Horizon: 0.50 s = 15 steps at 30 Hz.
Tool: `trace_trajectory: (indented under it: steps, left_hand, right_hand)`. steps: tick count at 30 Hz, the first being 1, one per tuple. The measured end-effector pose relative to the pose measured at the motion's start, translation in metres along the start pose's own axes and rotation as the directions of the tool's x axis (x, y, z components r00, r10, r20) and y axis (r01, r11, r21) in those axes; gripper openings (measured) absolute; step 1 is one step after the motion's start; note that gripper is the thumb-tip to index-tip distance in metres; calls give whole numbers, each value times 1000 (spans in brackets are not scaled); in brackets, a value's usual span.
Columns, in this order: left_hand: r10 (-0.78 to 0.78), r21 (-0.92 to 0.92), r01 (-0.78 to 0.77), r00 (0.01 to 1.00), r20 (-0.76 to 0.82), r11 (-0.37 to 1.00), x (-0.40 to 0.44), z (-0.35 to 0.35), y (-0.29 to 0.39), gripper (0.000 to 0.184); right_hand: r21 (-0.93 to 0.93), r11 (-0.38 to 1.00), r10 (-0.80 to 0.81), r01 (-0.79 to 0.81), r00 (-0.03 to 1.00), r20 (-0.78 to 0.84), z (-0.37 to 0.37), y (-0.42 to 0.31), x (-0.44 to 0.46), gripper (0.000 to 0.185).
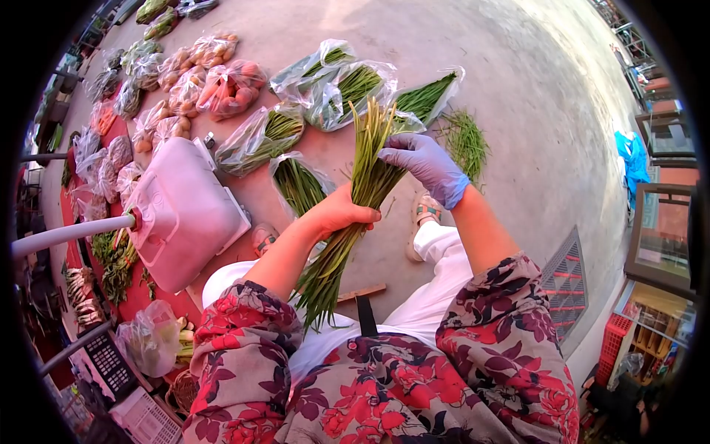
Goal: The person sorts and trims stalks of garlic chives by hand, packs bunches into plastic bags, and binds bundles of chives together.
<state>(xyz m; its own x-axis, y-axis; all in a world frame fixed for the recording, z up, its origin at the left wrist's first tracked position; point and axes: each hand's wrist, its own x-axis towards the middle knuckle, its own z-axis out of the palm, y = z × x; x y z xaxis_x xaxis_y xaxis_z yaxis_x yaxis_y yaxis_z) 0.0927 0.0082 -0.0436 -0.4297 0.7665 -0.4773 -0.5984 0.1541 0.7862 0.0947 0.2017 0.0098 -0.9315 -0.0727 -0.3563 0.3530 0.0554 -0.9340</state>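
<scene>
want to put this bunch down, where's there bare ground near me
The widest bare patch is the pavement between the loose greens and the blue plastic. Ahead and to your left is crowded: bagged vegetables and the pink container sit close together.

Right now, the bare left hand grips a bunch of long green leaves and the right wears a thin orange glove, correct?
The glove isn't orange but pale purple, as the head view shows; the bare left hand does grip the bunch.

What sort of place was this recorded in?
Probably a vegetable stall at a market: clear bags of green stalks and bags of round produce are spread out, with what looks like a scale's keypad at lower left.
</scene>
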Motion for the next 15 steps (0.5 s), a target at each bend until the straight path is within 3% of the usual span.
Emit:
trace_trajectory:
  steps: [2, 8, 11, 15]
  left_hand:
    - [-12, 9, 12, 1000, -2, 1000, -1, 2, 1, 32]
    - [-48, -54, 49, 999, 26, 997, 2, 1, -2, 32]
    - [-61, -200, 73, 996, 63, 977, 0, -2, 0, 33]
    - [-59, -262, 74, 996, 66, 962, 1, -2, 1, 36]
  right_hand:
    - [47, 999, 10, -12, 1000, 29, 0, 7, 2, 26]
    - [-48, 997, 57, -59, 997, -49, -1, 13, 3, 24]
    - [11, 997, -75, 76, 995, -64, -2, 15, 6, 20]
    - [-154, 988, -6, -6, 997, -75, -1, 10, 4, 26]
